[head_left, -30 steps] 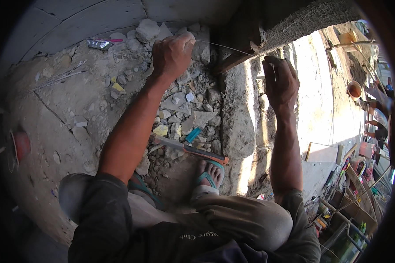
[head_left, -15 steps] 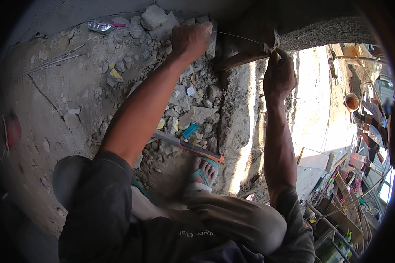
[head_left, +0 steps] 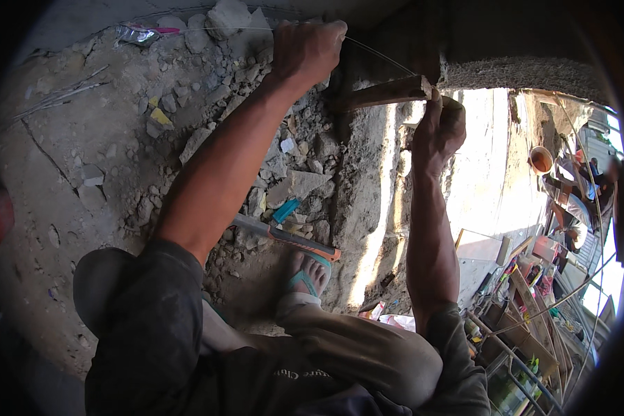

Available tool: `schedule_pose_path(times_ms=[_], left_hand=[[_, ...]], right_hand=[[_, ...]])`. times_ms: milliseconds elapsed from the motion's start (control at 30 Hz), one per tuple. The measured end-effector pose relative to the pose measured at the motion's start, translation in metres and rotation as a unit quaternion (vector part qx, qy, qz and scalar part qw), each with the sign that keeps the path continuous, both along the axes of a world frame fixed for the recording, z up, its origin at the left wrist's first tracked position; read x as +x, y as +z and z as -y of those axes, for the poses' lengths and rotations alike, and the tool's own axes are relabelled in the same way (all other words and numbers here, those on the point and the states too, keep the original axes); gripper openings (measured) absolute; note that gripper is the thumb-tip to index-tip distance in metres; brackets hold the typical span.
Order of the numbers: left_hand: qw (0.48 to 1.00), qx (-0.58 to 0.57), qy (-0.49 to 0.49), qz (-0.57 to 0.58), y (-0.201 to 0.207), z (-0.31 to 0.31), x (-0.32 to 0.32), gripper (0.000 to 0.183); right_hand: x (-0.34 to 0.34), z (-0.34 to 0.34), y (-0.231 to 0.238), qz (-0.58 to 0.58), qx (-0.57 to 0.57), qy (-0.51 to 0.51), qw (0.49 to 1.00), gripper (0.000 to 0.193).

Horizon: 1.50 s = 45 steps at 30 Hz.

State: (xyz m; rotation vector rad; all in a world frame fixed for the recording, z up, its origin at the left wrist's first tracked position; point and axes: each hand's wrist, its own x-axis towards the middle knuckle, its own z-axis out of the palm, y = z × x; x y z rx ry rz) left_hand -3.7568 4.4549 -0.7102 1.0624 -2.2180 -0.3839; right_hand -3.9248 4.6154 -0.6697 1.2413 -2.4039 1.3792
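Observation:
My left hand [head_left: 308,52] is closed in a fist around a thin, pale line [head_left: 378,53], a string or wire. The line runs away to the left over the rubble and, on the other side, slants down to the end of a wooden piece [head_left: 388,93]. At that end my right hand [head_left: 438,132] is raised, thumb and fingers pinched together against the wood. What sits between those fingertips is hidden. A rough concrete edge [head_left: 520,73] lies just beyond the right hand.
Broken stones [head_left: 298,186] cover the ground below my left arm. A tool with an orange-and-black grip [head_left: 305,243] lies by my sandalled foot [head_left: 308,274]. Rightward are a bucket [head_left: 541,160], planks [head_left: 534,298] and metal bars. A foil packet [head_left: 137,35] lies far left.
The view has shifted slightly. My right hand has dropped a little, from above the wood's end to against it. My left hand still grips the line.

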Motion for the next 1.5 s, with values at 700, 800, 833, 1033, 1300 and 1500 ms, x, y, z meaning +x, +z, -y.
schedule_pose_path(times_ms=[700,800,833,1033,1300,1500], left_hand=[[0.988,0.112,-0.068,0.080,-0.107,-0.031,-0.003,0.010],[0.993,0.086,-0.066,0.055,-0.114,-0.034,-0.005,0.011],[0.994,0.075,-0.059,0.053,-0.116,-0.033,-0.006,0.011],[0.986,0.137,-0.081,0.058,-0.099,-0.033,-0.016,0.015],[0.964,0.237,-0.111,0.040,-0.078,-0.033,-0.017,0.024],[0.949,0.247,-0.188,0.059,-0.099,-0.006,-0.014,0.023]], right_hand=[[0.027,-0.024,-0.078,-0.097,0.419,0.110,0.896,0.043],[0.048,-0.025,-0.081,-0.089,0.399,0.107,0.906,0.042],[0.051,-0.026,-0.083,-0.086,0.392,0.107,0.910,0.041],[0.044,-0.037,-0.095,-0.117,0.369,0.123,0.914,0.043],[0.028,-0.040,-0.084,-0.106,0.382,0.120,0.910,0.051],[0.014,-0.039,-0.073,-0.103,0.424,0.132,0.890,0.064]])
